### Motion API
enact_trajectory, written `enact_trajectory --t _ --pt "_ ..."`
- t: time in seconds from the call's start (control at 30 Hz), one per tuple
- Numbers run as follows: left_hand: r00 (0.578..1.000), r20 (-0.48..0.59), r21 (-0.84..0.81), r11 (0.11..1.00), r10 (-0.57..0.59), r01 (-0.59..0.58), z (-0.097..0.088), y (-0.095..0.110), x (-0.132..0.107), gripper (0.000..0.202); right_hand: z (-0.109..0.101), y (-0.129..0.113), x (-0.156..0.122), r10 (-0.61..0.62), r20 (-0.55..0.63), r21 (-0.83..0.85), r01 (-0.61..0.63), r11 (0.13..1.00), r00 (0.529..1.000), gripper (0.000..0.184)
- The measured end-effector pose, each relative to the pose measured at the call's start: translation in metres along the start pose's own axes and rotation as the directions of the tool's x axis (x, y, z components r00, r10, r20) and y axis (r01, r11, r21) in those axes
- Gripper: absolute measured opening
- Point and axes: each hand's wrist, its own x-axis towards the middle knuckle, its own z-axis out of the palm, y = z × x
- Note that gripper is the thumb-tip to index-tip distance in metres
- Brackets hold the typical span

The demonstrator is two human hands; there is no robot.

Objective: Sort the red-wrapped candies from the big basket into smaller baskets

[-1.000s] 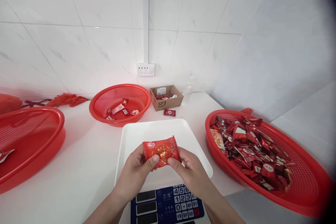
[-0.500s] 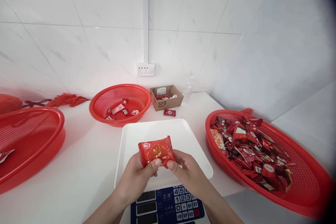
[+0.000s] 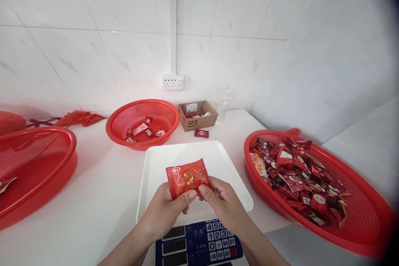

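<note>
Both my hands grip one red snack packet (image 3: pixel 188 176) with gold characters and a round white-and-red logo at its upper left. My left hand (image 3: pixel 166 208) pinches its lower left side, thumb across the front. My right hand (image 3: pixel 222 201) holds the lower right side the same way. The fingers behind the packet are mostly hidden. Beneath the packet lies the white tray (image 3: pixel 156 160) of a weighing scale, with the blue keypad panel (image 3: pixel 199 243) nearer to me, partly covered by my forearms.
A red basket (image 3: pixel 368 199) on the right holds many wrapped snacks. Another red basket (image 3: pixel 116 126) behind the scale has several small packets. A third basket (image 3: pixel 70 153) stands at left. Near the wall are a cardboard box (image 3: pixel 198 122), a dark red packet (image 3: pixel 201 133), a clear bottle (image 3: pixel 225 102) and red gloves (image 3: pixel 79 118).
The packet has risen slightly and shifted a little right, tilting a bit more. Both hands still hold it, with the thumbs moved slightly up. The surroundings look the same.
</note>
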Motion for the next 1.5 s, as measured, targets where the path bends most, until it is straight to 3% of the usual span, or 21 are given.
enact_trajectory --t 0.1,0.23,0.33,0.47,0.57,0.7,0.83,0.97,1.1,1.33,1.5 --pt "0.999 -0.032 -0.014 1.0 0.017 -0.017 -0.001 -0.003 0.0 0.035 0.001 0.002 0.002 0.016 0.076 0.102 -0.024 0.995 0.997 0.038" --pt "1.0 0.008 -0.04 0.999 0.023 -0.023 -0.001 -0.005 -0.001 0.031 0.001 0.003 0.002 -0.01 0.101 0.142 -0.005 0.99 0.995 0.043" --pt "0.999 0.043 -0.043 0.999 0.013 -0.011 0.0 -0.006 -0.001 0.031 0.001 0.004 0.002 0.016 0.061 0.119 -0.023 0.993 0.998 0.042" --pt "0.996 0.061 0.069 0.996 0.059 -0.063 -0.001 -0.007 -0.003 0.036 0.002 0.005 0.002 0.015 -0.018 0.062 -0.014 0.998 1.0 0.041" --pt "0.995 -0.004 0.097 0.99 0.102 -0.101 -0.002 -0.008 -0.002 0.036 0.002 0.005 0.003 0.05 -0.014 0.095 -0.048 0.994 0.999 0.04" --pt "0.991 -0.116 0.045 0.997 0.063 -0.059 -0.004 -0.009 0.001 0.03 0.002 0.007 0.005 0.068 0.007 0.137 -0.068 0.988 0.998 0.035" --pt "0.995 -0.073 0.105 0.993 0.068 -0.061 -0.004 -0.009 0.002 0.026 0.0 0.01 0.005 0.049 -0.045 0.195 -0.039 0.98 0.998 0.033" --pt "0.998 -0.05 0.172 0.985 0.04 -0.031 -0.002 -0.003 -0.001 0.025 0.001 0.012 0.003 0.03 -0.087 0.115 -0.02 0.993 0.996 0.025" --pt "0.997 -0.072 0.127 0.992 0.003 0.007 0.0 -0.002 -0.003 0.027 0.004 0.01 0.0 0.015 -0.128 0.018 -0.013 1.0 0.992 0.026" --pt "0.986 -0.164 0.113 0.993 0.039 -0.021 -0.001 -0.008 -0.003 0.026 0.004 0.004 -0.002 0.032 0.004 0.098 -0.032 0.995 0.999 0.028" --pt "0.993 -0.114 0.123 0.992 0.033 -0.018 -0.001 -0.006 -0.005 0.025 0.005 0.005 -0.001 0.048 -0.038 0.094 -0.044 0.995 0.998 0.025"
